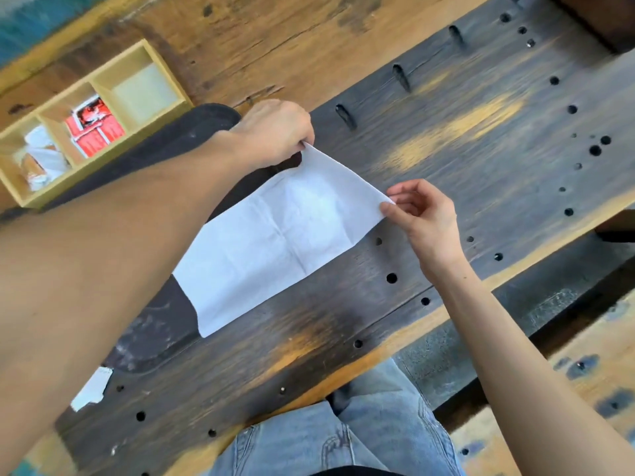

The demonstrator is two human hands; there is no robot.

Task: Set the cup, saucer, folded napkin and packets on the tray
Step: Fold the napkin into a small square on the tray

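Note:
A white paper napkin (275, 235) lies partly unfolded across the dark wooden bench, with creases showing. My left hand (275, 132) pinches its far corner. My right hand (422, 214) pinches the neighbouring corner on the right, and that edge is lifted off the wood. The napkin's near end rests on a black tray (154, 334), most of which is hidden under my left forearm. Red packets (92, 132) and white packets (41, 159) sit in a wooden compartment box (144, 53) at the left. No cup or saucer is in view.
The bench top (481, 149) is dark wood with many drilled holes and three slots along its far side. A scrap of white tape (91, 389) is stuck near the tray's near end. My legs in jeans (343, 438) show below the bench edge.

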